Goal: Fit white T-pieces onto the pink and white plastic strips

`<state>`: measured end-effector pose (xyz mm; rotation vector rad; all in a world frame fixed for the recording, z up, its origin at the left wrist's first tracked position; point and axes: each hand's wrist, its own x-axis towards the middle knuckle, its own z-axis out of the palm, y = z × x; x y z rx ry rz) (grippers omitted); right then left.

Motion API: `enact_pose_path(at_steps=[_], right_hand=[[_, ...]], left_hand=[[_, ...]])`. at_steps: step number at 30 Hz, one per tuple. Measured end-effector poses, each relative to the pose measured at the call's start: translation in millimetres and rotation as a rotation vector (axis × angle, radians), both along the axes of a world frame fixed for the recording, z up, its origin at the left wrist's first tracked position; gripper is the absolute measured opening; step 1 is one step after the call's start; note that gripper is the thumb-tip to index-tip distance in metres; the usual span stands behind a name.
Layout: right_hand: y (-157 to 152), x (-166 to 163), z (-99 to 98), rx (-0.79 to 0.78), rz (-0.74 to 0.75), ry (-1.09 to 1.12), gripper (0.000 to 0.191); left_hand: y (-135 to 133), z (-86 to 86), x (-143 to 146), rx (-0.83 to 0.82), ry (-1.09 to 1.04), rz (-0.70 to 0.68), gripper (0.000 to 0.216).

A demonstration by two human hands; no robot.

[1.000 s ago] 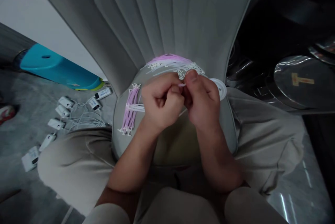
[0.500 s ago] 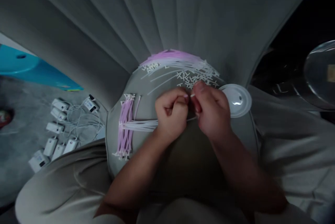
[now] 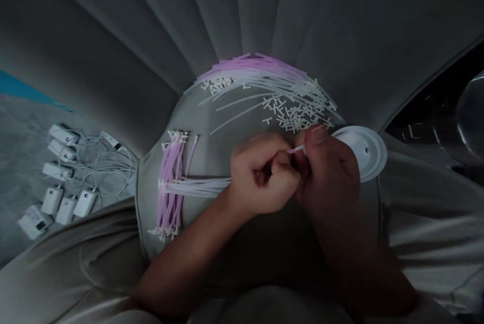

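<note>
Closer together than half a second earlier, a pink tube and a white connector appear to meet between the hands: the left hand, curled into a fist, pinches the tube, and the right hand, likewise closed, grips the connector. Beyond them lie loose connectors and rows of white tubes and pink tubes on the chair seat, with a white dish beside the right hand. Farther left are a tube bundle and, on the floor, white boxes with cables.
</note>
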<state>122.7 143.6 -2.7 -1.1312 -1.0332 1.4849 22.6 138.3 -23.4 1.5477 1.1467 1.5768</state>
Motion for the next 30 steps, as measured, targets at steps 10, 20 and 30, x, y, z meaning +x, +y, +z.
enact_pose_path(at_steps=[10,20,30], right_hand=[[-0.7,3.2,0.8,0.051,0.051,0.012,0.049],[1.5,2.2,1.1,0.049,0.078,-0.017,0.048],[1.8,1.7,-1.1,0.068,0.07,-0.063,0.05]], left_hand=[[-4.5,1.7,2.5,-0.074,-0.1,-0.058,0.027],[-5.2,-0.8,2.7,-0.062,-0.127,-0.053,0.028],[-3.4,-2.6,2.8,-0.016,-0.09,-0.034,0.028]])
